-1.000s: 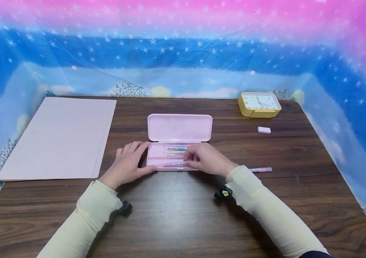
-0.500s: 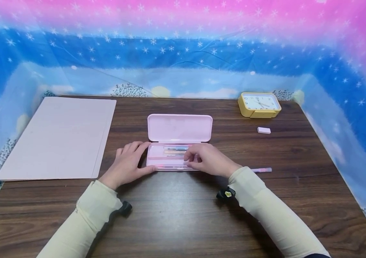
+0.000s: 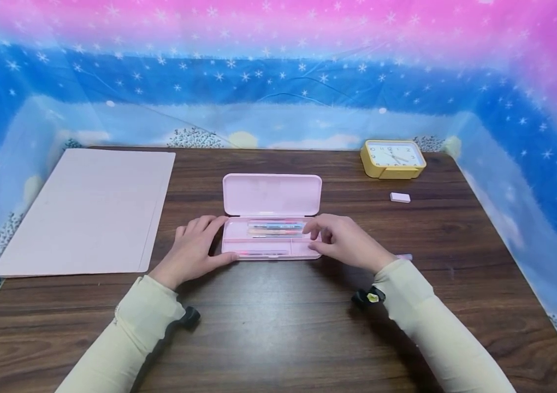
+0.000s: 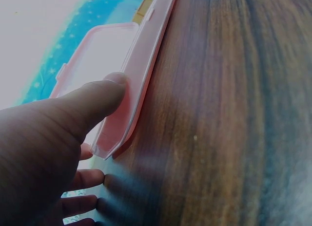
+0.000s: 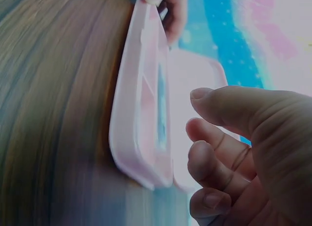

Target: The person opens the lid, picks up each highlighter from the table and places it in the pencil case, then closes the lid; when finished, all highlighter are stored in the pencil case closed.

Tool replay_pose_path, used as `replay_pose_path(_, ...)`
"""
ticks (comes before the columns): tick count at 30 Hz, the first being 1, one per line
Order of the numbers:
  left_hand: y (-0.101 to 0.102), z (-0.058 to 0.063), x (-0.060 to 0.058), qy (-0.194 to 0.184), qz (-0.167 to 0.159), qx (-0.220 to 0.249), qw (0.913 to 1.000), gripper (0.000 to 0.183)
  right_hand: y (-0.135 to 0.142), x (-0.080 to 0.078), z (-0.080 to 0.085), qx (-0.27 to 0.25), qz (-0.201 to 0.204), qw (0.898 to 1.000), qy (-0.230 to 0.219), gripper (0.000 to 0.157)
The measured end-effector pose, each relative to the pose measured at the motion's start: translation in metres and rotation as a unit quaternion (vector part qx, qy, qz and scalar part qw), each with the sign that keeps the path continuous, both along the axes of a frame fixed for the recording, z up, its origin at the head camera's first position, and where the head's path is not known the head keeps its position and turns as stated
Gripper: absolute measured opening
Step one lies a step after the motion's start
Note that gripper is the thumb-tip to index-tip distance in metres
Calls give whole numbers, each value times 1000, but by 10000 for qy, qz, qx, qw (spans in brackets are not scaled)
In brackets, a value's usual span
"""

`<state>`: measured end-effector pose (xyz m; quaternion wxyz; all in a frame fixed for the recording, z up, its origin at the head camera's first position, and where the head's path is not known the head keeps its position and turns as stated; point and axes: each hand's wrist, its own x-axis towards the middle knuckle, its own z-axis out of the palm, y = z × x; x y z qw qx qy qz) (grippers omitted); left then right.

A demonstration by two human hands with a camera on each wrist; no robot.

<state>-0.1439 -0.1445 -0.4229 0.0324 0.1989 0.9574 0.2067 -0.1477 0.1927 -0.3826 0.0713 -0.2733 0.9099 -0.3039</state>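
A pink pencil case [image 3: 271, 255] lies on the table with its lid [image 3: 272, 195] raised at the back. My left hand [image 3: 192, 251] holds its left end, thumb [image 4: 109, 92] against the front wall and forefinger by the back corner. Several pens [image 3: 276, 228] lie in the rear compartment. A pinkish pen [image 3: 264, 252] rests in the long front compartment, left of a small divider. Over the right end hovers my right hand [image 3: 342, 240], its fingers loosely bent with nothing between them, as the right wrist view shows. Past that wrist, another pen [image 3: 404, 256] is mostly hidden by the sleeve.
At the left lies a large pale pink folder [image 3: 87, 213]. A yellow alarm clock [image 3: 393, 159] stands at the back right, with a small white eraser [image 3: 400, 197] in front of it. A snowflake-patterned cloth [image 3: 278, 87] surrounds the table [image 3: 259, 327].
The pinkish pen was let down into the front compartment and left there. My right hand has let go and moved right, uncovering the divider. My left hand stayed put.
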Motion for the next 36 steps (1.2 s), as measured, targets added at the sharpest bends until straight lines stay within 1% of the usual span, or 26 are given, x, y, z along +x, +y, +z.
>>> replay_pose_path(5, 0, 0, 0, -11, -3, 5, 10000, 85, 30, 5, 4, -8, -354, 9994, 53, 24)
replay_pose_path(11, 0, 0, 0, -28, -21, 29, 10000, 85, 68, 13, 8, 195, -694, 9970, 294, 24)
replay_pose_path(19, -1, 0, 1, -27, 21, -26, 10000, 86, 111, 22, 10, 456, -1135, 9922, 226, 23)
replay_pose_path(26, 0, 0, 1, -25, 7, -45, 10000, 86, 142, 29, 4, 696, -1448, 9869, 109, 23)
replay_pose_path(31, 1, 1, 1, -14, -8, -46, 10000, 86, 162, 33, -5, 961, -1651, 9815, 123, 21)
replay_pose_path(36, 2, 2, 0, -23, -27, -25, 10000, 85, 176, 39, -14, 1055, -1756, 9788, 17, 19)
